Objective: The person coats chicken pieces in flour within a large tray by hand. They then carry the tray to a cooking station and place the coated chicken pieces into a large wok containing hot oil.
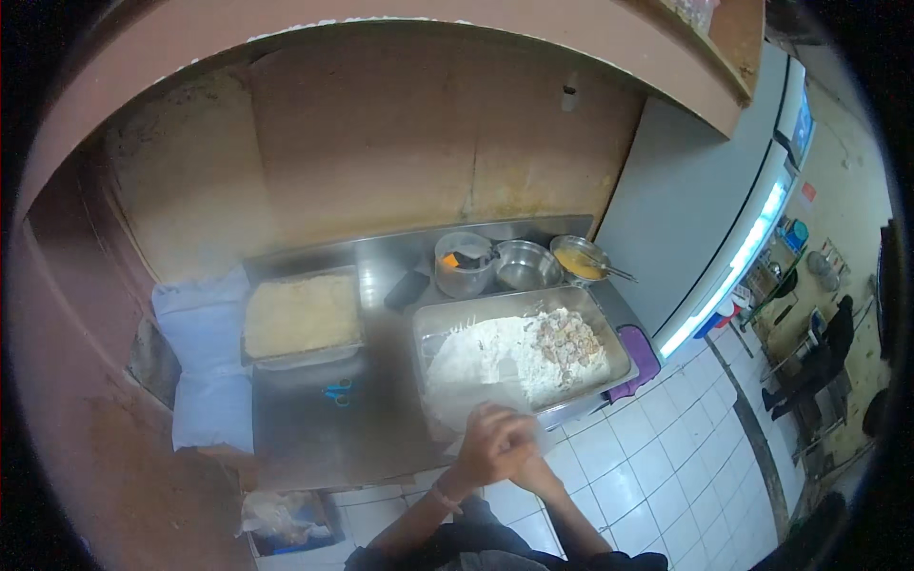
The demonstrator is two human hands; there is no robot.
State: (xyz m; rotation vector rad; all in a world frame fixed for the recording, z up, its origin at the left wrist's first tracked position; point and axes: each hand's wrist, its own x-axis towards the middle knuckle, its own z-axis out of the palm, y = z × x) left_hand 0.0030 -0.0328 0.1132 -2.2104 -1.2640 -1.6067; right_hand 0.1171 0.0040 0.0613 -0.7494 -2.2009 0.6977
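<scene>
My left hand (485, 442) and my right hand (530, 464) are together in front of my body, at the near edge of a large metal tray (446, 310). Something pale and see-through, blurred, shows around the fingers; whether either hand grips it cannot be made out. White flour (493, 350) covers much of the tray's floor. Flour-coated pieces (569, 341), perhaps meat, are heaped in its right part. Behind the tray stand a clear plastic tub (460, 282) with a dark and orange object in it, a metal bowl (528, 265), and a bowl of yellow liquid (580, 263) with a whisk (613, 270).
Left on the steel table (314, 442) are a tray of pale crumbs (303, 317) and blue scissors (338, 392). White sacks (211, 371) stand beyond its left edge. A purple cloth (635, 360) lies at the right corner, near a refrigerator (692, 193). A cabinet edge overhangs the table.
</scene>
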